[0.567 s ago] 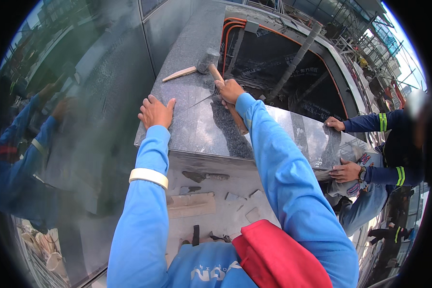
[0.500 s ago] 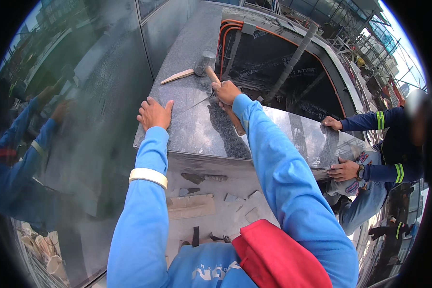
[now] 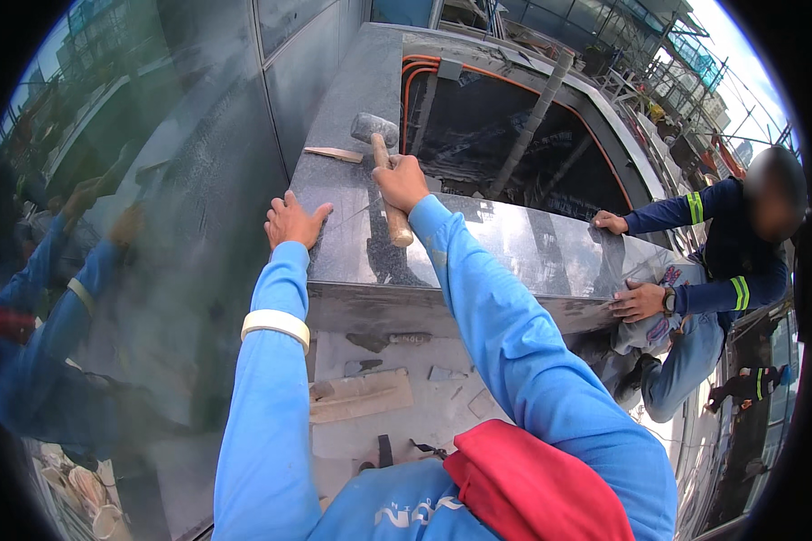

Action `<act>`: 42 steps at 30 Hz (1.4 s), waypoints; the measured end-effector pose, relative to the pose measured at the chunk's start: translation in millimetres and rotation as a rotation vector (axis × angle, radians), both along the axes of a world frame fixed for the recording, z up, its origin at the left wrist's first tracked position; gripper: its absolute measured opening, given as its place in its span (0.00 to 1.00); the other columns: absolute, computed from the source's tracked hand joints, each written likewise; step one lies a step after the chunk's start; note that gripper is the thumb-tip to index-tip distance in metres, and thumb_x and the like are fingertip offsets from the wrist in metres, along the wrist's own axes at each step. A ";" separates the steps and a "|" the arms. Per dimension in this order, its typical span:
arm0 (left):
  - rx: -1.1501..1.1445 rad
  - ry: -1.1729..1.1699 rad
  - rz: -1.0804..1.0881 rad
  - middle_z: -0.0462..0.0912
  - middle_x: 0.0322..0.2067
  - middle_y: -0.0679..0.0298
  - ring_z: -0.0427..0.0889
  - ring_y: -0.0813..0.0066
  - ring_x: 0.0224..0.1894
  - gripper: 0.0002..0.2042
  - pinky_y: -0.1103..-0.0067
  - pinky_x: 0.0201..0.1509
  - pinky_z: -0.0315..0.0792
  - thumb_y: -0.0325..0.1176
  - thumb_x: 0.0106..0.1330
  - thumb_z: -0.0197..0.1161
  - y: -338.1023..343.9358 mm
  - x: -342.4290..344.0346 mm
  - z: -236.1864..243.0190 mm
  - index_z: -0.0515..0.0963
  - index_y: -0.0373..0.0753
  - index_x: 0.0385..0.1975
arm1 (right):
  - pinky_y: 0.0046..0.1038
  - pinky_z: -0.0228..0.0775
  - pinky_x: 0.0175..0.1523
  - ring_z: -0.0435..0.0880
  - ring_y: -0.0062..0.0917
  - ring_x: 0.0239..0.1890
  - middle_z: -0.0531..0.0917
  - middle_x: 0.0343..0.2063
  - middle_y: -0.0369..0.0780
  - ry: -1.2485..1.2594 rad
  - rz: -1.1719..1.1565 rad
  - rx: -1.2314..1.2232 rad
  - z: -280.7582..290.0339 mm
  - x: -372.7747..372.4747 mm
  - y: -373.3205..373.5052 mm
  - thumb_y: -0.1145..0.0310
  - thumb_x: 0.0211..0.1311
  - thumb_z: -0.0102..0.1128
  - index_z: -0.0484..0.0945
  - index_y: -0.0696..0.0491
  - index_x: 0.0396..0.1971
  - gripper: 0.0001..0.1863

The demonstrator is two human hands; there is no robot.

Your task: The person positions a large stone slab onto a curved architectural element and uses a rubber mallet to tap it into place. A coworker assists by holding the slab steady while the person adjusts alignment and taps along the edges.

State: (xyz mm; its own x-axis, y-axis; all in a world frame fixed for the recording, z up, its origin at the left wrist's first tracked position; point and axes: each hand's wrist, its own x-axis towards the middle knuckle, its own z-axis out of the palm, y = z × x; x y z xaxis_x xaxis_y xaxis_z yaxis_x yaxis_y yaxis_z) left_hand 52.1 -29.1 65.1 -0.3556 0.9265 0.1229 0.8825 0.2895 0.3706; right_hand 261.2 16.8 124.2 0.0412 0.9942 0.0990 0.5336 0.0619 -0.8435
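Note:
My right hand (image 3: 400,183) grips the wooden handle of a mallet (image 3: 374,128) with a thick grey head. The mallet is over the grey speckled stone slab (image 3: 338,255), its head pointing away from me. A thin pale wooden wedge (image 3: 334,154) lies on the slab just left of the mallet head. My left hand (image 3: 296,222) rests on the slab near its left side, fingers spread and holding nothing. Whether the mallet head touches the stone, I cannot tell.
A person in dark sleeves (image 3: 695,206) at right has both hands on the slab's far end. Beyond the slab is a dark recess (image 3: 487,126) edged by orange conduit (image 3: 412,77). Glass panels (image 3: 180,225) stand at left. A trowel (image 3: 410,338) and board (image 3: 361,395) lie below.
The mallet has turned, its handle end swinging left, and its head appears farther left. My right hand moved left with it. My left hand stays spread on the slab; the view has shifted slightly.

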 end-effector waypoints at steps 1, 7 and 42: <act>0.005 -0.018 -0.023 0.72 0.62 0.49 0.73 0.51 0.64 0.45 0.60 0.68 0.67 0.65 0.63 0.66 -0.9 -3.0 -0.3 0.66 0.34 0.70 | 0.40 0.78 0.55 0.87 0.49 0.48 0.86 0.43 0.59 -0.002 -0.015 0.023 2.9 -4.8 9.6 0.64 0.54 0.66 0.82 0.69 0.48 0.26; 0.015 -0.032 -0.037 0.72 0.61 0.49 0.73 0.52 0.64 0.45 0.61 0.68 0.67 0.63 0.63 0.67 3.1 -4.8 -3.0 0.65 0.32 0.69 | 0.41 0.77 0.60 0.85 0.51 0.55 0.84 0.50 0.61 -0.154 -0.128 0.023 6.8 -49.1 92.9 0.65 0.55 0.68 0.82 0.67 0.47 0.24; 0.086 0.320 -0.416 0.60 0.76 0.51 0.57 0.50 0.78 0.28 0.51 0.78 0.52 0.48 0.81 0.45 -111.4 -12.3 -45.5 0.64 0.38 0.74 | 0.41 0.77 0.58 0.86 0.46 0.52 0.85 0.53 0.54 0.122 -0.928 -1.038 -471.3 325.1 -676.9 0.58 0.60 0.72 0.79 0.63 0.55 0.29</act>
State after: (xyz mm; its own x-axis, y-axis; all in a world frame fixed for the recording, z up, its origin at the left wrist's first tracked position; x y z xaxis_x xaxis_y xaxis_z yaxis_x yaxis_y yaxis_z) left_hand 39.9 -140.5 19.6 0.1077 0.9631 0.2466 0.9891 -0.1288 0.0708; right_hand 586.3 -660.1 -347.1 0.6716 0.2162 -0.7087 -0.0441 -0.9431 -0.3295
